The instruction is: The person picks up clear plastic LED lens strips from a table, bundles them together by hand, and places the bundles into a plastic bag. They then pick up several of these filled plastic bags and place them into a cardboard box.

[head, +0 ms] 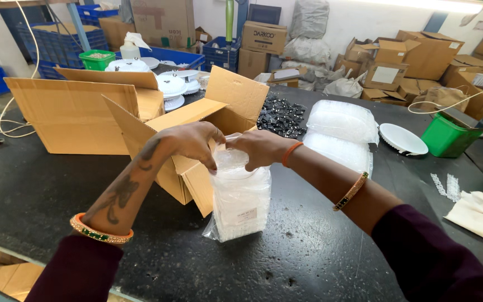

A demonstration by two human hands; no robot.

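Note:
A clear plastic bag [240,198] packed with white parts stands upright on the dark table [34,190], just in front of me. My left hand [190,142] and my right hand [258,148] both pinch the bag's gathered top, fingers closed on the plastic. Right behind the bag is an open brown cardboard box [197,123] tipped toward me, its flaps spread.
A second open cardboard box [74,114] stands at the left, white round lamp housings [171,86] behind it. Black small parts [282,116], stacked clear bags [342,131], a white round plate [402,140] and a green bin [447,136] lie to the right. Cartons line the back wall.

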